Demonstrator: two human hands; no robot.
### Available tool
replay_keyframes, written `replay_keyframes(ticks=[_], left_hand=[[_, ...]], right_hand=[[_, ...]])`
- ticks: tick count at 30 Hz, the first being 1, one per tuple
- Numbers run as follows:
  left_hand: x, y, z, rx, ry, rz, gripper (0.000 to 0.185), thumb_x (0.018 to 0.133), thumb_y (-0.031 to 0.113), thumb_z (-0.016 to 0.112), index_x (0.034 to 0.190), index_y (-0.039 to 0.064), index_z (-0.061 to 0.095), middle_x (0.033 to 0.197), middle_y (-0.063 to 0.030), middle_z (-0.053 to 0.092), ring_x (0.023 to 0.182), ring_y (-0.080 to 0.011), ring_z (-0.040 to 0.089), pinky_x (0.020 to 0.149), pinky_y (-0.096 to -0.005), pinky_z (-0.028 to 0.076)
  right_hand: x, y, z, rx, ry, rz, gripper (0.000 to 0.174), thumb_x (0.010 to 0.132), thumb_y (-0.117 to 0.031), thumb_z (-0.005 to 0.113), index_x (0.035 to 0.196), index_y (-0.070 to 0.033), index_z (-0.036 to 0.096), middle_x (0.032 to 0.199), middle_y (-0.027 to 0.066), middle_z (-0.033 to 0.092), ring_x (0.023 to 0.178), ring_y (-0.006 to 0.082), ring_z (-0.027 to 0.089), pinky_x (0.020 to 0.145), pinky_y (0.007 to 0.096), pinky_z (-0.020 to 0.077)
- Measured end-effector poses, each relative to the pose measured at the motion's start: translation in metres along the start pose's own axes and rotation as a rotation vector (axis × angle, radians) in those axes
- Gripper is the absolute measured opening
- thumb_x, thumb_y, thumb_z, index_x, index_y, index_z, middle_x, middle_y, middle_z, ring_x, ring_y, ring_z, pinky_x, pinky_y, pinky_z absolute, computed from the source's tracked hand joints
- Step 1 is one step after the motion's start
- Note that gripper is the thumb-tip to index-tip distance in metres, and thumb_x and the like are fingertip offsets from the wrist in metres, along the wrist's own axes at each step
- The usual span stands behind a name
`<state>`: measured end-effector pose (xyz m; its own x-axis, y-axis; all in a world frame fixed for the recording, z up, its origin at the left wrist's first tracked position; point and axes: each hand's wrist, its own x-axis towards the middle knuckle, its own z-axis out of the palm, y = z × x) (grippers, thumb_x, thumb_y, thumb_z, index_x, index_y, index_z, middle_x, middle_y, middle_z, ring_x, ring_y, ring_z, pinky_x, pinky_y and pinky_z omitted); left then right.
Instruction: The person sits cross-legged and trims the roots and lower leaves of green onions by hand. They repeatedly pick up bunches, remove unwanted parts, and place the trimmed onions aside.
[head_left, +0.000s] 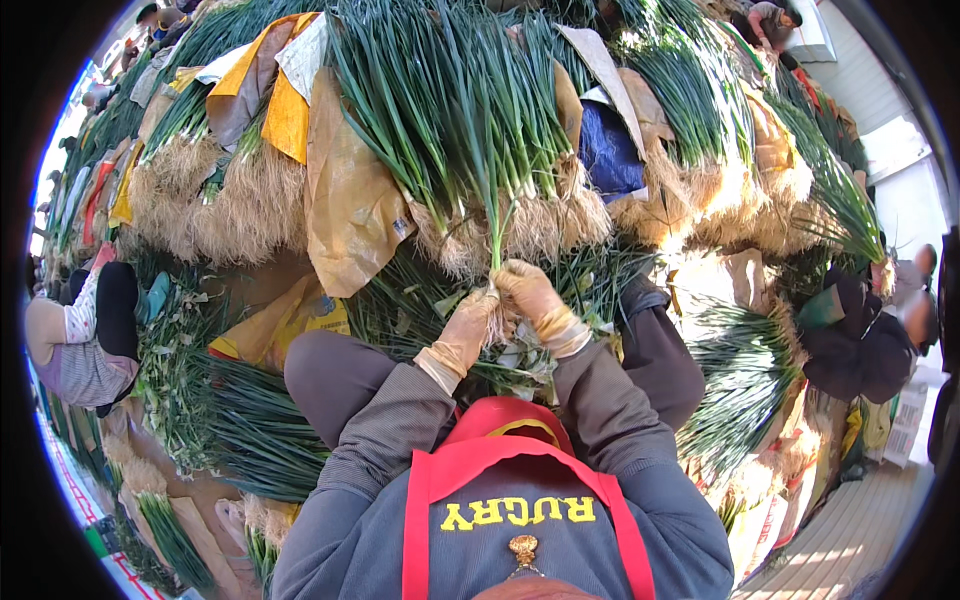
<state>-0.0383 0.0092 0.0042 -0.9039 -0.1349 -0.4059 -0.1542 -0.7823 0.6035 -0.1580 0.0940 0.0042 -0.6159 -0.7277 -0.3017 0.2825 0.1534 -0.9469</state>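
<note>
In thin, pale rubber gloves, my left hand (463, 334) and my right hand (534, 294) meet in front of my lap. Both close around the lower white end of a green onion (496, 244). Its leaves point away from me over a large heap of green onions (457, 105). Pale stringy roots (501, 324) hang below, between the two hands; my fingers partly hide them. The heap's root ends (525, 232) face me, just beyond my hands. Stripped leaves and peelings (517, 360) lie beneath my hands, between my bent knees.
A tan woven sack (349, 202) drapes beside the heap. More onions lie by my left knee (259, 424) and on my right (739, 375). Co-workers sit at the far left (90, 337) and far right (862, 330). A blue sack (611, 146) shows among the rear bundles.
</note>
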Motion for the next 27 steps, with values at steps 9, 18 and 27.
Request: replay_keyframes(ticks=[9,18,27], left_hand=[[-0.006,-0.005,-0.005,0.174,0.098,0.102,0.022,0.096,0.022,0.048,0.108,0.004,0.054,0.072,-0.0026,0.061,0.056,-0.0099,0.056,0.051,-0.0216,0.046],[0.007,-0.016,-0.014,0.293,0.140,0.189,0.023,0.094,0.013,0.047,0.114,0.003,0.050,0.069,-0.0013,0.058,0.054,-0.0069,0.053,0.050,-0.0198,0.043],[0.009,-0.016,-0.008,0.412,0.240,0.358,0.017,0.092,0.008,0.054,0.106,-0.001,0.055,0.070,-0.0007,0.058,0.057,-0.0048,0.053,0.051,-0.0188,0.044]], right_hand=[[0.033,-0.030,-0.001,0.067,0.252,0.098,0.018,0.091,-0.022,0.058,0.088,-0.005,0.061,0.074,-0.0002,0.058,0.060,0.0095,0.051,0.055,0.0218,0.0453],[-0.032,0.038,-0.006,-0.125,-0.168,0.282,0.020,0.084,-0.023,0.064,0.091,-0.004,0.066,0.066,0.0042,0.063,0.050,0.0132,0.054,0.045,0.0270,0.0403],[-0.022,0.005,-0.040,-1.365,-0.255,-0.058,0.023,0.087,-0.029,0.056,0.099,-0.013,0.068,0.098,0.0124,0.066,0.082,0.0260,0.065,0.075,0.0348,0.0524]])
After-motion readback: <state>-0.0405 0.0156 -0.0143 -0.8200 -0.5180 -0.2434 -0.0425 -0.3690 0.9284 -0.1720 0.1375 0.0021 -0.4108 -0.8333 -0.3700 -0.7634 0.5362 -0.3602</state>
